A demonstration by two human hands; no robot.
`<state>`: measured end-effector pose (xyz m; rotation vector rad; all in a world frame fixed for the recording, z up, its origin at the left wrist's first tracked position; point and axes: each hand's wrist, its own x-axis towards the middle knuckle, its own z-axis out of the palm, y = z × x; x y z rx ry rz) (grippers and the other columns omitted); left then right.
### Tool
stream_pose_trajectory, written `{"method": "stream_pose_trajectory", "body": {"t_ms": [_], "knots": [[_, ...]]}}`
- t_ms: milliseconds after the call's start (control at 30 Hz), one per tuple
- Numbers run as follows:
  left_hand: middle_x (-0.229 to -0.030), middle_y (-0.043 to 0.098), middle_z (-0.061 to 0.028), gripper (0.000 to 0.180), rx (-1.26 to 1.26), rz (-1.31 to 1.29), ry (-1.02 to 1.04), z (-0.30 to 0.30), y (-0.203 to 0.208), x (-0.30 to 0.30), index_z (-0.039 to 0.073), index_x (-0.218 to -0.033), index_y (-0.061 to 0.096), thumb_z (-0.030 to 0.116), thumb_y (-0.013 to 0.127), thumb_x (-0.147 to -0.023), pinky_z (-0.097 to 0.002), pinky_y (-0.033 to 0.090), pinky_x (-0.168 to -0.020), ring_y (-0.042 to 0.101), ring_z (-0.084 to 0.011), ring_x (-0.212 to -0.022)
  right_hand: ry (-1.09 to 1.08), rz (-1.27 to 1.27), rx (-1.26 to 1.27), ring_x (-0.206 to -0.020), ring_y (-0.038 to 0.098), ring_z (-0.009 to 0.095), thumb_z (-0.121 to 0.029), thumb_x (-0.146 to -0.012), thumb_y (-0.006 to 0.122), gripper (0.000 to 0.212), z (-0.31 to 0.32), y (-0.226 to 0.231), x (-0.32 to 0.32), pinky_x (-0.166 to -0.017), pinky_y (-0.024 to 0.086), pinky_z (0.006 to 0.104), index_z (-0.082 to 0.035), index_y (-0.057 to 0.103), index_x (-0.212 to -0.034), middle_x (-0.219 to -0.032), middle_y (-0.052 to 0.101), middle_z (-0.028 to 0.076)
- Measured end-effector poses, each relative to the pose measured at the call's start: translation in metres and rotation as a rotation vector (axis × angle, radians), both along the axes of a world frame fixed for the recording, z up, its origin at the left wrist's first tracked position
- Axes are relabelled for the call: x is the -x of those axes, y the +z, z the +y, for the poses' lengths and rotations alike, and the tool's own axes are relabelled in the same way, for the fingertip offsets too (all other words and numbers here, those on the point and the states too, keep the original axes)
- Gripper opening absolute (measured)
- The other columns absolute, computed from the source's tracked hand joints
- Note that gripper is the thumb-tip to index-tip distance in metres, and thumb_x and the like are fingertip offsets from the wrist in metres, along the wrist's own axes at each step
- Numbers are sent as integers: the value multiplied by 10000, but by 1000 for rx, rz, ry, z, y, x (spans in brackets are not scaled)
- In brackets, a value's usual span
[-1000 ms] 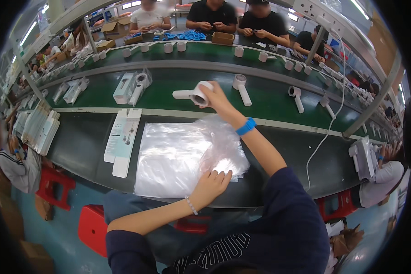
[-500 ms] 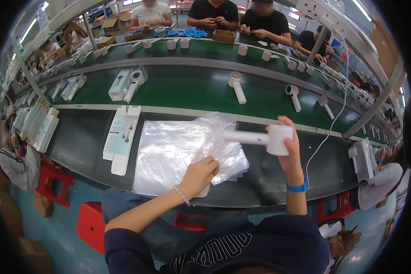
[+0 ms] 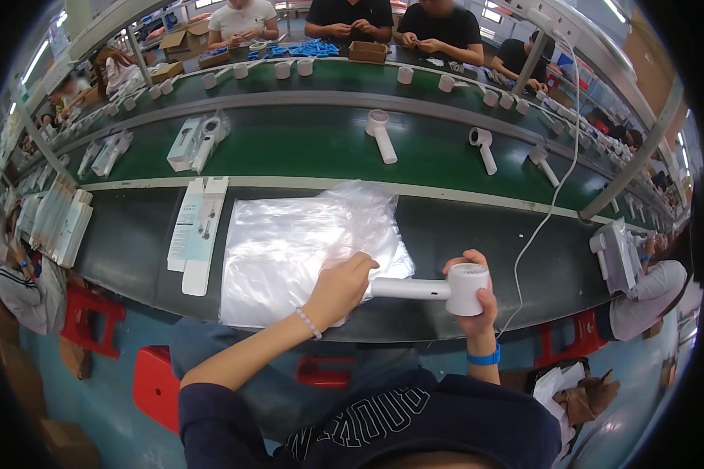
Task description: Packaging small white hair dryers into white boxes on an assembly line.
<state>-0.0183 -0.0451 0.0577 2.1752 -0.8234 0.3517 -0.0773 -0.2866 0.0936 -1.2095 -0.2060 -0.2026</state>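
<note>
A white handheld fan (image 3: 468,292) lies level across my right hand (image 3: 483,301), whose fingers and thumb wrap round its round head. Its handle points left, and the handle's tip meets the fingers of my left hand (image 3: 343,288). Those fingers are closed in a pinch at the right edge of a stack of clear plastic bags (image 3: 270,242), seemingly gripping a bag; the fingertips are partly hidden. Loose, crumpled film (image 3: 371,207) rises from the stack's far right corner.
Flattened white boxes (image 3: 198,234) lie left of the bags. Beyond the bench edge, a green conveyor (image 3: 305,148) carries fans (image 3: 382,137) and a bagged fan beside its box (image 3: 184,144). A white cable (image 3: 551,207) hangs at the right. Co-workers sit across and at both sides.
My right hand has brought the fan down and nearer to me, its handle tip now at my left hand. The left hand stays at the bags. The whole view has shifted slightly.
</note>
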Motion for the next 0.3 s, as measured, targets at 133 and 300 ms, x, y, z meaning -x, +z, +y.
{"method": "stream_pose_trajectory", "body": {"t_ms": [133,300], "knots": [[-999,579,-95,262,-5,-40,-89,0,7,4,44,-1028,581,-10,601,-772,-347,511,-665,613,-294,-765,-56,70,23,-912,551,184,-398,-712,607,617,13,2,-4,-778,446,274,-51,439,-1193,-1002,566,160],[-1067,576,-119,290,116,202,-107,9,16,12,51,-1077,587,-25,570,-798,-331,514,-668,645,-216,-798,-108,21,174,-955,550,194,-373,-738,615,563,10,-7,-5,-794,469,284,-61,444,-1174,-1012,561,149]]}}
